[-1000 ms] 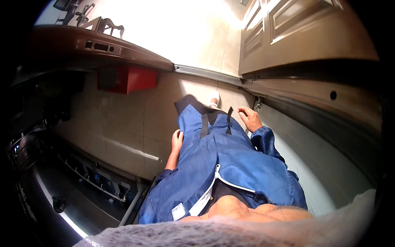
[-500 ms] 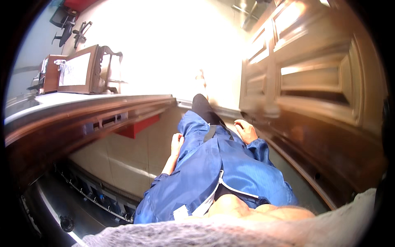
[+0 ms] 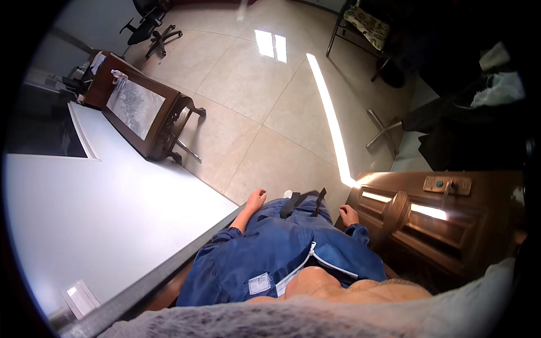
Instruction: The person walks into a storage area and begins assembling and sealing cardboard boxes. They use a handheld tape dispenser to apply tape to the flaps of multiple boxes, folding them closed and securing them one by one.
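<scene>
My left hand [image 3: 256, 200] hangs at my left side, fingers loosely bent with nothing in them. On the other side, my right hand [image 3: 349, 215] is also free, its fingers lightly curled and the thumb apart. It is nearest to a brown panelled wooden door [image 3: 383, 217], with a gap I cannot judge. A metal lock plate with a handle [image 3: 448, 186] is on that door. I wear a blue zipped overgarment [image 3: 270, 242] with dark straps hanging at the front.
A white wall [image 3: 124, 214] with a switch [image 3: 80, 298] runs along my left. Ahead on the tiled floor [image 3: 248, 141] stand a carved wooden table [image 3: 160, 127] bearing a bottle [image 3: 118, 74], and a black swivel chair [image 3: 143, 25]. A chair with a patterned cushion [image 3: 366, 27] is at far right.
I have moved forward through the doorway into the room. The glare ahead has faded, so floor and furniture show clearly. The door now lies lower right. Both hands remain free.
</scene>
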### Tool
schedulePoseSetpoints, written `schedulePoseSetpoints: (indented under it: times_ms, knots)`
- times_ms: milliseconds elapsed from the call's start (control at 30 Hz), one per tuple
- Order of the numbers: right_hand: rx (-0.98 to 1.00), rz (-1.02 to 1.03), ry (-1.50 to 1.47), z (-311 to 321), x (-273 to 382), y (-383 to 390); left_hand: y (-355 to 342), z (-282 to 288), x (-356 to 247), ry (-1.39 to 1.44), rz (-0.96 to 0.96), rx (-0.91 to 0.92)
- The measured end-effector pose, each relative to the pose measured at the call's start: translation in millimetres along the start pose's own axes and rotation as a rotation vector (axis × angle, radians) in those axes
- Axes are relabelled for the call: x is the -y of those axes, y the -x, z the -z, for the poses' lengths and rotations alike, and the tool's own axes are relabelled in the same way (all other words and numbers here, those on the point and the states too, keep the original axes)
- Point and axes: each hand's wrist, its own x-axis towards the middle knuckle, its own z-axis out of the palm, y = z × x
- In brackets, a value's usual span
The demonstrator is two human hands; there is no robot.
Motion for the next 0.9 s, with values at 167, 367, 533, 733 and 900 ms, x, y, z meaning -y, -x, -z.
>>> schedulePoseSetpoints:
  times_ms: [167, 367, 533, 733, 900]
  knots:
    - [0.05, -0.043, -0.019, 16.4, 6.0, -107.6, -102.1, 30.0, -1.6, 0.063, 0.195, 0.067]
    - [0.152, 0.004, -0.004, -1.4, 96.6, -335.1, -235.5, 80.4, 26.2, 0.121, 0.433, -0.058]
    - [0.467, 0.34, -0.098, -89.9, 227.4, -510.0, -325.4, 89.4, -9.7, 0.146, 0.172, -0.283]
    - [0.783, 0.281, 0.091, -246.0, 269.2, -574.2, -341.9, 72.8, -74.0, -0.099, 0.113, -0.014]
    - [1.109, 0.47, 0.192, -284.9, 254.2, -531.5, -369.1, 91.2, -50.9, 0.286, 0.311, 0.073]
